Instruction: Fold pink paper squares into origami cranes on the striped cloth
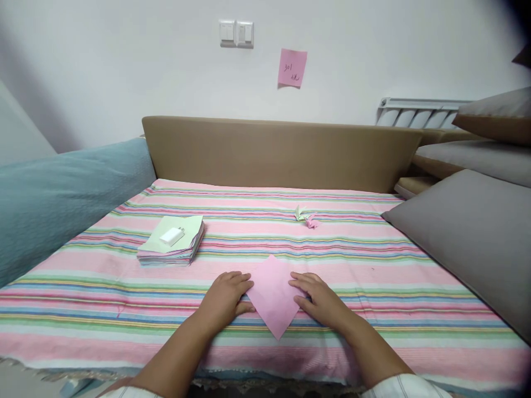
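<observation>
A square of pink paper [275, 298] lies flat on the striped cloth, turned so that one corner points toward me. At its left corner rests my left hand [228, 294], fingers stretched out and touching the edge. My right hand [317, 297] lies at the opposite corner, its fingers spread and the tips on the paper's edge. Neither hand grips the sheet. Farther back stand two small folded paper cranes, a pale green crane [300, 213] and a pink crane [311, 221], close together.
To the left is a stack of coloured paper [170, 257] with a white charger plug [171, 236] on top. Grey cushions [468, 232] line the right side, and a blue padded bolster [74, 193] the left. A brown backrest [274, 155] closes off the far side below the wall.
</observation>
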A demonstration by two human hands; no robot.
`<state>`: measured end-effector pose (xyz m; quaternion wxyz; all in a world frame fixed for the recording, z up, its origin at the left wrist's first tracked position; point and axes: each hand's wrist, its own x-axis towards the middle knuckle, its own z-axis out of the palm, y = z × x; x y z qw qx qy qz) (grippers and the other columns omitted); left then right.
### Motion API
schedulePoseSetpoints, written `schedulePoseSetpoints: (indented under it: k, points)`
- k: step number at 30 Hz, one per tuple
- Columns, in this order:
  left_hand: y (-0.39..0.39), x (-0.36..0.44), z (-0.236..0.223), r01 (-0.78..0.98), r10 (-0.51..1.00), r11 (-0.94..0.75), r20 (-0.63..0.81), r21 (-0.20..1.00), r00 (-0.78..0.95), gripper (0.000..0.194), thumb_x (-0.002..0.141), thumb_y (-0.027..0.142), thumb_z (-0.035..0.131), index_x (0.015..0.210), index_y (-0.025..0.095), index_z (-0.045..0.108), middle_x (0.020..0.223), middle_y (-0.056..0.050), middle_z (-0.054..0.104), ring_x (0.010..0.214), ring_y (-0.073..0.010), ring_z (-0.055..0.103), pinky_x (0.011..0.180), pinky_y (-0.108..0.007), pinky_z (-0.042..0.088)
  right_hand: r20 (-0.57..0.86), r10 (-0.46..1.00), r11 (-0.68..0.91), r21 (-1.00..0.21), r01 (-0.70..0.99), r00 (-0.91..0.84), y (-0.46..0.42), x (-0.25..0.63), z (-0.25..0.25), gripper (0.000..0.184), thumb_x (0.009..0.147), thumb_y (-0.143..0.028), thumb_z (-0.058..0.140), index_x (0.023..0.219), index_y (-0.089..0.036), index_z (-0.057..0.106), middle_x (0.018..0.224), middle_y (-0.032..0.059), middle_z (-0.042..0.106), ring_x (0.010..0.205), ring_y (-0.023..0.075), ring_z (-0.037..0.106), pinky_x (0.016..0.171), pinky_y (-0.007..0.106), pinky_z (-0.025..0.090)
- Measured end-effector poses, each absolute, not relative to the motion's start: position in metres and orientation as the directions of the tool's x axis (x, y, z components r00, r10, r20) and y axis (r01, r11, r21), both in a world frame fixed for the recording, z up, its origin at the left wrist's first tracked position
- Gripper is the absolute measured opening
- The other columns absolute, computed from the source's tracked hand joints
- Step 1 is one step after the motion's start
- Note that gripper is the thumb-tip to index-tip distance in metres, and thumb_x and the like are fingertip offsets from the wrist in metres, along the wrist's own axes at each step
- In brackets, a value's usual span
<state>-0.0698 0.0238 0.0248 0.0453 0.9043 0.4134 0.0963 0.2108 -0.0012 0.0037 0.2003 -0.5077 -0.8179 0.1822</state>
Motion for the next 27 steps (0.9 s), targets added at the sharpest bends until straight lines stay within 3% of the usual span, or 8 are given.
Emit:
schedulePoseSetpoints:
  k: [4,9,20,27]
  points:
    - [0.0265,-0.0703,0.0226,0.727,0.737,-0.674,0.179,0.132,0.652,0.033,0.079,0.036,0.06,0.109,0.023,0.061,0.119,-0.006,0.06,0.106,-0.0273,0.055,0.091,-0.043,0.043,0.134,0.908,0.407,-0.508,0.759,-0.397,-0.0014,0.2106,0.0046,0.04,0.081,-0.031,0.052,0.12,-0.021,0.057,0.133,0.0067,0.049,0.119,0.0248,0.041,0.101,0.044,0.031]
    - [0.0257,-0.0698,0.0211,0.716,0.717,-0.69,0.234,0.104,0.657,0.024,0.082,0.024,0.055,0.105,0.024,0.063,0.115,-0.005,0.062,0.101,-0.0247,0.057,0.088,-0.041,0.045,0.137,0.908,0.407,-0.51,0.758,-0.395,-0.0015,0.2108,0.0036,0.04,0.081,-0.031,0.052,0.119,-0.021,0.057,0.133,0.007,0.049,0.119,0.0249,0.042,0.101,0.044,0.031]
    - [0.0274,-0.0692,0.0161,0.733,0.722,-0.676,0.267,0.079,0.638,0.031,0.082,0.011,0.047,0.103,0.025,0.066,0.113,-0.004,0.064,0.1,-0.0232,0.059,0.085,-0.041,0.047,0.121,0.91,0.401,-0.507,0.763,-0.397,-0.001,0.2112,0.0031,0.041,0.081,-0.031,0.051,0.121,-0.022,0.056,0.133,0.0062,0.048,0.12,0.0244,0.041,0.101,0.044,0.031]
    - [0.0288,-0.0698,0.0158,0.731,0.721,-0.677,0.272,0.085,0.637,0.032,0.081,0.011,0.048,0.103,0.026,0.066,0.113,-0.004,0.064,0.1,-0.0232,0.06,0.085,-0.042,0.047,0.119,0.912,0.394,-0.522,0.756,-0.393,-0.0014,0.2111,0.0042,0.041,0.08,-0.03,0.051,0.12,-0.022,0.056,0.133,0.0068,0.048,0.121,0.024,0.04,0.102,0.043,0.03]
